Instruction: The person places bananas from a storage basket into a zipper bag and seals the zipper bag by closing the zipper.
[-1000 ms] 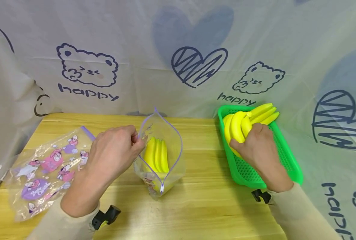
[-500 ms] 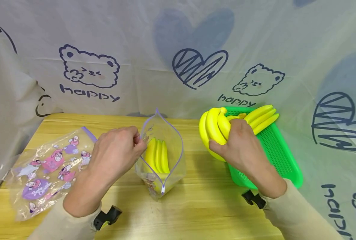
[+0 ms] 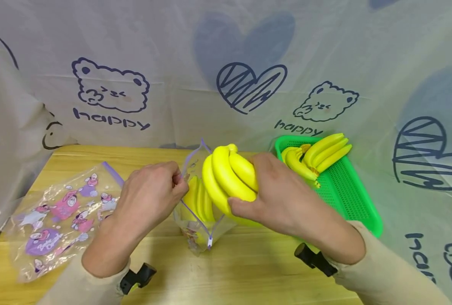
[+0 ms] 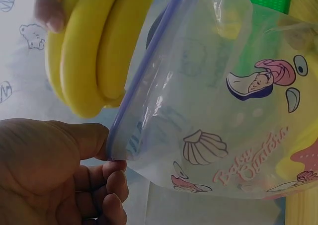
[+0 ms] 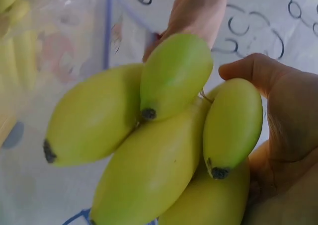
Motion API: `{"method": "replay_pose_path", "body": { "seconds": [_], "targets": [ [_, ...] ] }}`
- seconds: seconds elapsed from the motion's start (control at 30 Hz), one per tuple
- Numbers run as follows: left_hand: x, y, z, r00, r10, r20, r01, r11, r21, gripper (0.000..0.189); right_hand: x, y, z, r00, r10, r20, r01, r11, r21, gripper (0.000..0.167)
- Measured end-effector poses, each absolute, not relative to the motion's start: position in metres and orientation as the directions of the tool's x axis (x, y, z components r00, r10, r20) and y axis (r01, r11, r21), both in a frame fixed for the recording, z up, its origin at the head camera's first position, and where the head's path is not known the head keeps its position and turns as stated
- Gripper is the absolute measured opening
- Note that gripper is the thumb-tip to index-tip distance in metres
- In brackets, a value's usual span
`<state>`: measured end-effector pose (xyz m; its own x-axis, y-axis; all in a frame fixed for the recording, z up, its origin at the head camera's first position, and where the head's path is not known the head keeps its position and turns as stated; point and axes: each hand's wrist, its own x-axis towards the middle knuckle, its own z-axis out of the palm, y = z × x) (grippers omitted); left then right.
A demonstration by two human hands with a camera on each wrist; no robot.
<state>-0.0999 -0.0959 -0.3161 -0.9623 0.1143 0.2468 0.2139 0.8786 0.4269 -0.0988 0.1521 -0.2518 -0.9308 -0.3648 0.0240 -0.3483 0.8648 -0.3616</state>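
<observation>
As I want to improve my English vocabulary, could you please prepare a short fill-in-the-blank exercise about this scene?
The right hand grips yellow fruits called ____.
The left hand pinches the edge of an open plastic zip ____.
The basket on the right side is coloured ____.

Missing words: bananas; bag; green.

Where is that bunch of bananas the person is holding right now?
The banana bunch is in the right hand, near the centre of the head view, partly hiding the mouth of the zip bag that the left hand pinches.
</observation>
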Motion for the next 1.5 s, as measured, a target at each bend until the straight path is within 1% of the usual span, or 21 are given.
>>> {"method": "replay_pose_path", "body": {
  "seconds": [0.1,0.27,0.47,0.57,0.67,0.8,0.9,1.0,1.1,1.17,1.3,1.37,1.4,1.43,1.5],
  "targets": [
    [-0.099,-0.095,-0.316,-0.964,0.12,0.236,0.216,0.875,0.433,0.018,-0.094,0.143,-0.251,-0.906,-0.422,0.019,-0.407,0.862,-0.303,0.057],
    [-0.096,-0.093,-0.314,-0.964,0.127,0.233,0.222,0.866,0.448,0.018,-0.099,0.133,-0.252,-0.874,-0.485,-0.027,-0.468,0.857,-0.217,0.048],
    [-0.092,-0.084,-0.313,-0.948,0.152,0.28,0.267,0.858,0.439,0.021,-0.118,0.121,-0.252,-0.834,-0.533,-0.141,-0.524,0.846,-0.098,0.044],
    [-0.091,-0.08,-0.315,-0.932,0.17,0.319,0.302,0.852,0.428,0.021,-0.132,0.112,-0.252,-0.815,-0.539,-0.212,-0.533,0.841,-0.088,0.041],
    [-0.091,-0.078,-0.316,-0.923,0.177,0.342,0.319,0.849,0.422,0.02,-0.146,0.104,-0.253,-0.808,-0.514,-0.287,-0.509,0.855,-0.098,0.04],
    [-0.091,-0.076,-0.317,-0.924,0.178,0.338,0.318,0.849,0.422,0.02,-0.159,0.095,-0.255,-0.808,-0.468,-0.358,-0.467,0.879,-0.095,0.046],
    [-0.091,-0.075,-0.317,-0.93,0.173,0.325,0.308,0.85,0.427,0.019,-0.164,0.092,-0.259,-0.815,-0.45,-0.364,-0.448,0.889,-0.094,0.049],
    [-0.091,-0.075,-0.318,-0.935,0.168,0.312,0.299,0.847,0.44,0.018,-0.166,0.092,-0.264,-0.826,-0.443,-0.347,-0.428,0.895,-0.125,0.046],
    [-0.091,-0.075,-0.318,-0.936,0.167,0.309,0.298,0.842,0.449,0.019,-0.167,0.094,-0.27,-0.812,-0.462,-0.358,-0.416,0.887,-0.202,0.045],
    [-0.091,-0.075,-0.319,-0.936,0.166,0.311,0.3,0.838,0.455,0.019,-0.167,0.096,-0.272,-0.771,-0.502,-0.391,-0.42,0.863,-0.281,0.048],
    [-0.09,-0.075,-0.319,-0.935,0.163,0.315,0.301,0.836,0.46,0.019,-0.171,0.102,-0.271,-0.641,-0.581,-0.502,-0.399,0.811,-0.428,0.057],
    [-0.09,-0.075,-0.32,-0.938,0.166,0.305,0.299,0.832,0.468,0.018,-0.173,0.105,-0.27,-0.594,-0.599,-0.537,-0.377,0.797,-0.472,0.063],
    [-0.089,-0.075,-0.319,-0.94,0.169,0.295,0.297,0.829,0.474,0.018,-0.174,0.106,-0.269,-0.589,-0.598,-0.544,-0.357,0.796,-0.488,0.069],
    [-0.089,-0.074,-0.319,-0.943,0.172,0.286,0.296,0.826,0.48,0.018,-0.175,0.106,-0.269,-0.591,-0.597,-0.542,-0.339,0.794,-0.505,0.069],
    [-0.089,-0.075,-0.319,-0.947,0.174,0.27,0.29,0.824,0.487,0.018,-0.177,0.108,-0.269,-0.615,-0.587,-0.526,-0.297,0.791,-0.535,0.07]
  ]
}}
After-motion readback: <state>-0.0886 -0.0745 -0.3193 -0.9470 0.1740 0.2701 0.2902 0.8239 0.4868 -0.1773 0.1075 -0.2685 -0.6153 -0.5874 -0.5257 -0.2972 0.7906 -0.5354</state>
